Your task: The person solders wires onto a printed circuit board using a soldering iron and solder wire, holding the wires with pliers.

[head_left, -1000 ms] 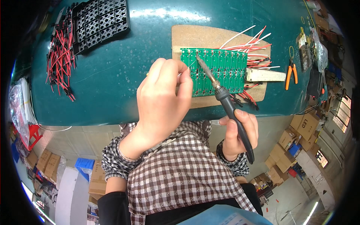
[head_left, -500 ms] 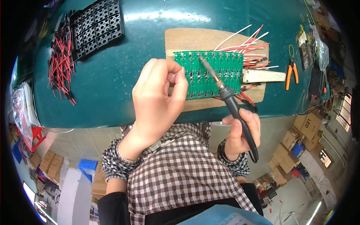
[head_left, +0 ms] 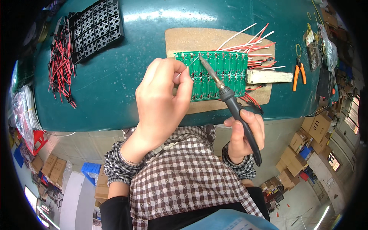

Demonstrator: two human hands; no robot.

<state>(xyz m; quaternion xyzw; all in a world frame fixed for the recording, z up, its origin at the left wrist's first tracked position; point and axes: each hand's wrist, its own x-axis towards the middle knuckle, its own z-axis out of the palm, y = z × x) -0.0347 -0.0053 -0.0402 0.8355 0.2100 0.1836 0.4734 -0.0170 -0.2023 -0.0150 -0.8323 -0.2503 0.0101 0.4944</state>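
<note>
**Iron tip on board, solder wire fed from the left**

Right hand [head_left: 243, 134] is wrapped round the soldering iron [head_left: 230, 101] low on its black handle, the only safe hold; the metal shaft is likely hot. Left hand [head_left: 163, 103] pinches a thin solder wire [head_left: 189, 65], soft and easily bent. Beyond, the green circuit board [head_left: 216, 74], light, stiff and fragile, lies on a brown board [head_left: 191, 38]; take it by the edges.

A dark teal workbench [head_left: 115, 88] with a glossy top reflecting overhead light. Below its edge, a pale floor [head_left: 76, 199] holds stacked cardboard boxes [head_left: 299, 153] and a blue crate [head_left: 90, 170].
</note>
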